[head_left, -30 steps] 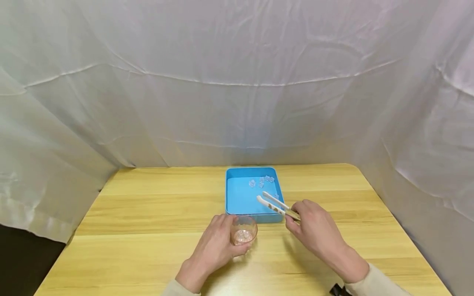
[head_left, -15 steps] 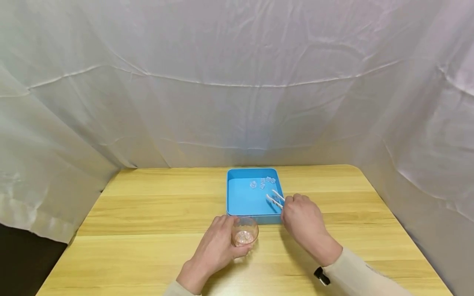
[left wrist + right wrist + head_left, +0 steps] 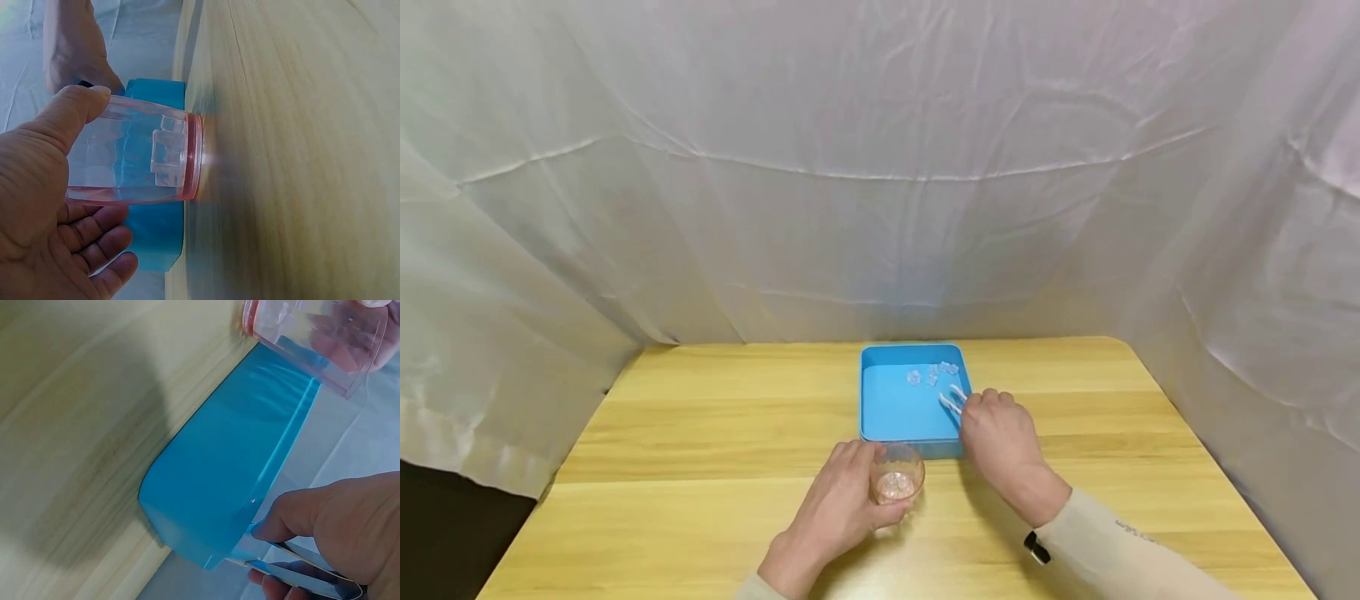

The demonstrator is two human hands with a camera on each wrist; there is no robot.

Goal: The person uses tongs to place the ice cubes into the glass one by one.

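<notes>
My left hand (image 3: 835,504) grips a clear, pink-tinted cup (image 3: 901,467) that stands on the table just in front of the blue tray (image 3: 887,408). Several transparent ice-like cubes (image 3: 169,156) lie in the bottom of the cup, seen in the left wrist view. In my right hand (image 3: 1003,446) are white-tipped tongs (image 3: 306,572), pinched between thumb and fingers. Their tips reach down inside the tray's right side and look a little apart; the hand covers the tray's near right corner. Whether a cube sits between the tips is too small to tell. More clear cubes (image 3: 913,377) lie toward the tray's back right.
The wooden table (image 3: 700,433) stretches out on both sides of the tray. A pale curtain (image 3: 790,208) hangs behind and at both sides. A black clip-like piece (image 3: 1037,548) is at the right sleeve.
My right hand has moved left and lowered the tongs from above the tray's near right corner into it. The tong tips have drawn slightly closer. My left hand keeps its hold on the cup.
</notes>
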